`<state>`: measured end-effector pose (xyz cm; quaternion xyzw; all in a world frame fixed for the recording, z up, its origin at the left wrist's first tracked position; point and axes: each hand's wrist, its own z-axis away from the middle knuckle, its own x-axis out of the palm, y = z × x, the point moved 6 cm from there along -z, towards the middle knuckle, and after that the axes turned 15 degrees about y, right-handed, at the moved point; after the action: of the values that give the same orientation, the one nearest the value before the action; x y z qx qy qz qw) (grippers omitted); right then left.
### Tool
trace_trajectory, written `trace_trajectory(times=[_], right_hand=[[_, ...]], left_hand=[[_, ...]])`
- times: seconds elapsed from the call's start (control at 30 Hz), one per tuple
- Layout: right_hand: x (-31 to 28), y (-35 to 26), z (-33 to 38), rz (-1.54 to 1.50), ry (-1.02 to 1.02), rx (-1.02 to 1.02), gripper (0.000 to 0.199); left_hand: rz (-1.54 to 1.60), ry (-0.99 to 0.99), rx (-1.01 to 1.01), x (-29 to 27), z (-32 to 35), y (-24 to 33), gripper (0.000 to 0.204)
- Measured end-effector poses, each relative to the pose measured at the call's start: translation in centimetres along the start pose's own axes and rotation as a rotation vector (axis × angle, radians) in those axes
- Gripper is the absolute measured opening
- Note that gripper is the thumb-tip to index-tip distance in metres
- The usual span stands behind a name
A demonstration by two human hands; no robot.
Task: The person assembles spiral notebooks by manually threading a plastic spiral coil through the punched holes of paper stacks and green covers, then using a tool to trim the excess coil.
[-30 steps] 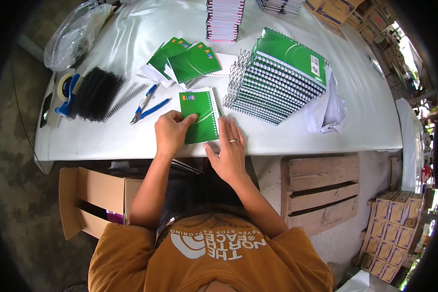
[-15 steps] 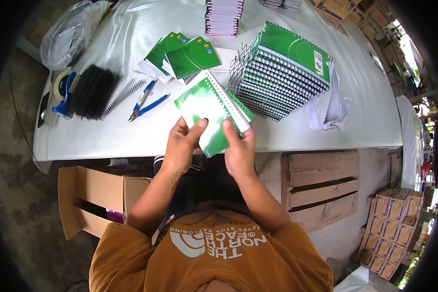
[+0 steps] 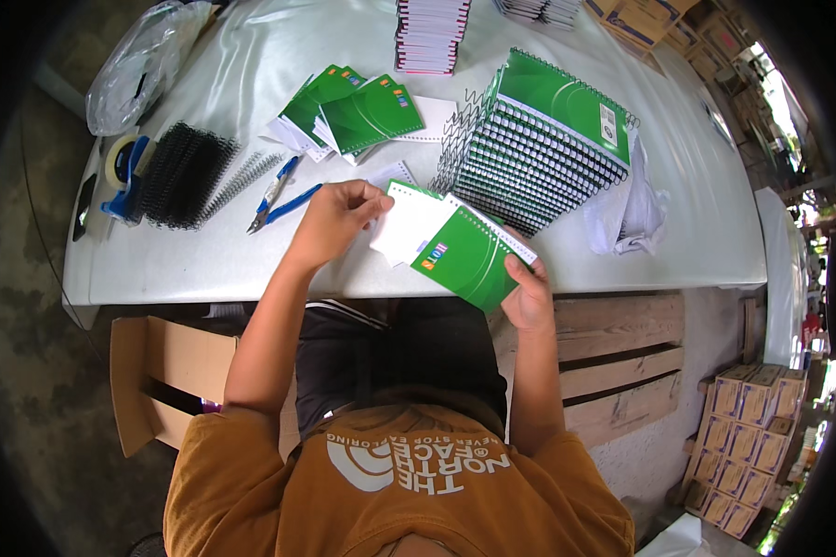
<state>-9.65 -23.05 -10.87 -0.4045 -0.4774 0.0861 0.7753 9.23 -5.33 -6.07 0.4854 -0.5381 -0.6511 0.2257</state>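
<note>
Bright, soft and fairly even across the table, with pale sheen streaks toward the far left. Blown out to white in daylight gaps along the right rim. Near clipping on the pages; well exposed on the green cover. Glinting in small highlights on the bag. Much dimmer on the floor at left; nearly black, low in detail, on the trousers and coils. Reasonably sharp at left hand and right hand; softer toward the boxes. Visibly bowed by fisheye along the table's right edge; vignetted to black at the corners.
</note>
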Motion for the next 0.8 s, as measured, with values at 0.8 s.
trace_trajectory(times=[0.8], right_hand=[[-1.3, 4.9, 9.2, -0.084, 0.218, 0.458, 0.046]], left_hand=[[-0.707, -0.199, 0.658, 3.7, 9.9, 1.7, 0.093]])
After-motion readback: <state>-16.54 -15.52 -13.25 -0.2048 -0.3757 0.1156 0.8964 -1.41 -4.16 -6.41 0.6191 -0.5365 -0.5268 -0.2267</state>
